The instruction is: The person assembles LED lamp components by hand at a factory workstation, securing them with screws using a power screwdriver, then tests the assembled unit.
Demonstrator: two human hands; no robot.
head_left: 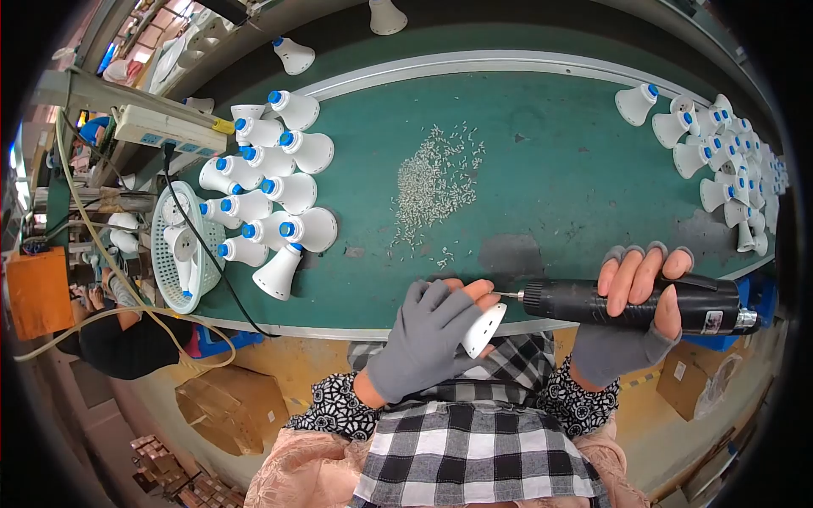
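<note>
My left hand [429, 336], in a grey fingerless glove, is closed around a white cone-shaped plastic housing [485, 330] at the table's front edge. Its wide rim faces right; the rest is hidden by the fingers. My right hand [639, 292], gloved the same way, grips a black electric screwdriver [569, 300] lying level. The bit points left, with its tip close to the left fingertips and the housing; whether it touches cannot be made out. Behind the hands, a pile of small screws [428, 186] is spread on the green table [559, 186].
Several white cones with blue caps [292, 193] stand at the left, more [720, 144] at the right. A pale green basket [161, 254] holds white parts. A power strip [169, 131] and black cable [203, 241] are on the left. Cardboard boxes [233, 406] lie below.
</note>
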